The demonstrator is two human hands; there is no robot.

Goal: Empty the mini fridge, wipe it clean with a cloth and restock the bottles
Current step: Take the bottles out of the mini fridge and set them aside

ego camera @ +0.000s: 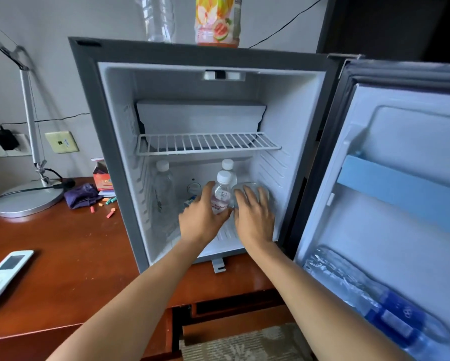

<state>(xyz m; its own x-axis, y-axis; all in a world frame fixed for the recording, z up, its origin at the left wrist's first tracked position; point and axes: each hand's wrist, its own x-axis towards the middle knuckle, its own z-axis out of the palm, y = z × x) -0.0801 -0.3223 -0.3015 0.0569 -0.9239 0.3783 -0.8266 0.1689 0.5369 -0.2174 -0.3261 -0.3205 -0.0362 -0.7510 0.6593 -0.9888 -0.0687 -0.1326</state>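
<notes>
A: From the head camera, where do things stand?

B: The grey mini fridge with white lining (119, 142) sits on the reddish wooden table (62, 256), door swung open to the right. On its floor, under the white wire shelf (208, 143), the left hand (201, 217) wraps a small clear plastic bottle with a white cap and pink label (222, 194). Behind it stands a second white-capped clear bottle (227, 165), and a taller clear one (164, 188) stands at the left wall.

A: And the right hand?

B: The right hand (254, 217) lies with fingers spread and fairly straight over a clear glass-like round dish (252, 188), just beside the gripped bottle. It covers it; I see no curl around it.

A: How will the bottle handle?

B: Light, I'd judge, stiff enough at the cap, but thin walls may give if squeezed, and possibly slick. Mid-body, at the label, is a sound hold.

A: Pose?

B: Both forearms reach straight in, palms down, wrists level, hands nearly touching.

A: Anything else?

B: Blue-labelled water bottles (390, 316) lie in the door pocket; a pink fruit-drink bottle (217, 22) stands on top.
</notes>
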